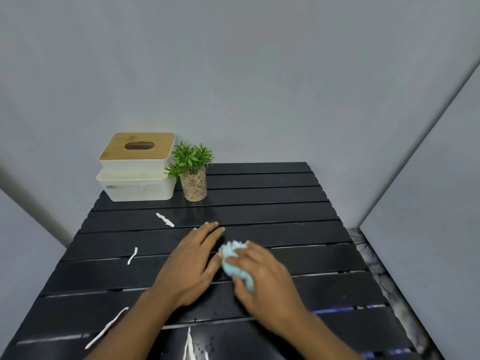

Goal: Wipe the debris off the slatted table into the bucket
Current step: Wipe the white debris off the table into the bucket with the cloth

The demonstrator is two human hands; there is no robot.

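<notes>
The person's left hand [192,261] is lying flat on the black slatted table [272,193], in front of the potted plant [193,175], its fingers straight, close together and pointing toward the plant. The right hand [265,279] is gripping a crumpled light-blue cloth [232,258], also in front of the plant and slightly to its right. Its fingers are curling over the cloth and pressing it onto the slats.

White debris strips [165,220] are lying on the table: one just front-left of the plant, another strip [132,255] farther left, and two long strips [106,328] well away at the near edge. A tissue box [136,167] is standing just left of the plant.
</notes>
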